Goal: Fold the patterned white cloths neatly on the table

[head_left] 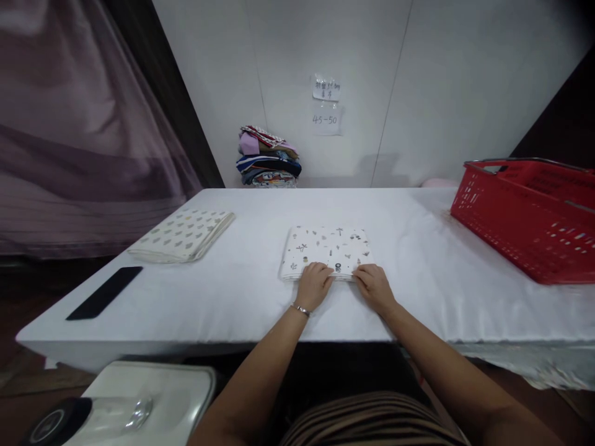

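Observation:
A folded white cloth (pixel 325 244) with small printed plants and figures lies flat at the middle of the white table. My left hand (pixel 315 284) grips its near edge left of centre, fingers closed over the layers. At the right part of that same edge, my right hand (pixel 373 286) pinches the cloth near its corner. Both thumbs point inward, with a short stretch of edge showing between the hands. Farther left rests another folded cloth (pixel 182 235), cream with grey-green motifs, touched by neither hand.
A red plastic basket (pixel 520 217) stands at the table's right. A flat black strip (pixel 105 293) lies near the left edge. Behind the table is a pile of folded fabrics (pixel 268 158) against the wall. A white stool (pixel 176 390) holding a clear bottle (pixel 116 414) is at lower left.

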